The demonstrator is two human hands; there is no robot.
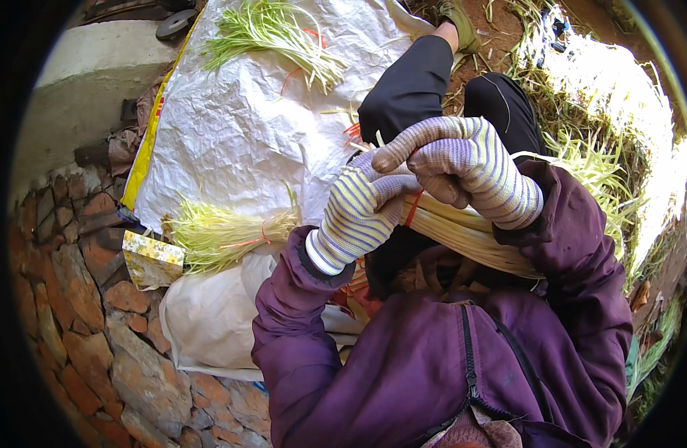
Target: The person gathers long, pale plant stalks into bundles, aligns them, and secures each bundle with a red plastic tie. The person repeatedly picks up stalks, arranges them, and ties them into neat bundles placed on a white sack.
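Both my hands wear knit gloves striped in purple, yellow and white, and they meet over a bundle of long pale stalks [461,229]. A thin red tie [413,208] goes around that bundle near its cut end. My right hand [475,168] has its fingertips pinched together, with a speck of red showing at them. My left hand [360,210] is curled over the cut end, its thumb towards the tie; what its fingers grip is hidden. A few white stalk ends poke out above it. Past my right forearm, the bundle's leafy tops [595,185] spread out.
A white woven plastic sheet [237,134] with a yellow edge covers the ground at left. Two bundles tied in red, one greener [276,39], one yellowish [231,232], lie on it. A floral-patterned box [153,259] touches the nearer bundle. Stone paving [147,364] borders the sheet; straw [590,101] lies right.
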